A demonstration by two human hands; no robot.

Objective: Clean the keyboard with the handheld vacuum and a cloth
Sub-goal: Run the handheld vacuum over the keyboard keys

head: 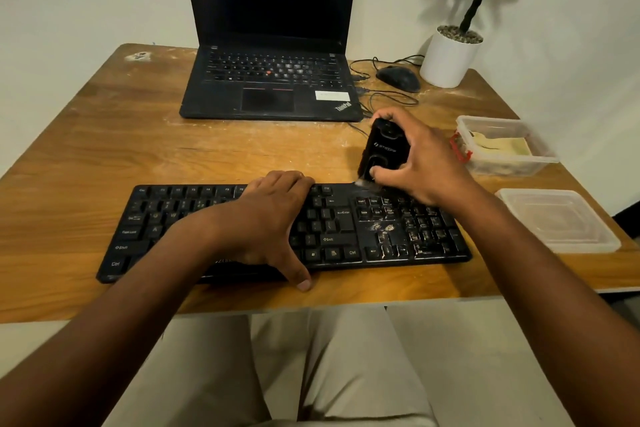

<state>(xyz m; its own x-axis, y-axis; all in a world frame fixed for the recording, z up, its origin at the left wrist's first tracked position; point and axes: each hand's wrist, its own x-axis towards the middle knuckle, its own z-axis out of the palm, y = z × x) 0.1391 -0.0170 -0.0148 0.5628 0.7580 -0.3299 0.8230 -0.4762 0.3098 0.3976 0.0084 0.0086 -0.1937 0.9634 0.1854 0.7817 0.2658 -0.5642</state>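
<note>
White crumbs remain on keyboard (284, 232) right side; vacuuming underway. Right hand (415, 159) grip grasping handheld vacuum (384, 149), left hand (266, 218) flat, released. No cloth visible.

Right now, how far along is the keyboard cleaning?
Early to midway. The left hand steadies the keyboard while the right hand holds the handheld vacuum, nozzle at the top edge above the navigation keys. White crumbs remain around the arrow keys and numpad. No cloth is visible, so wiping looks not yet started.
</note>
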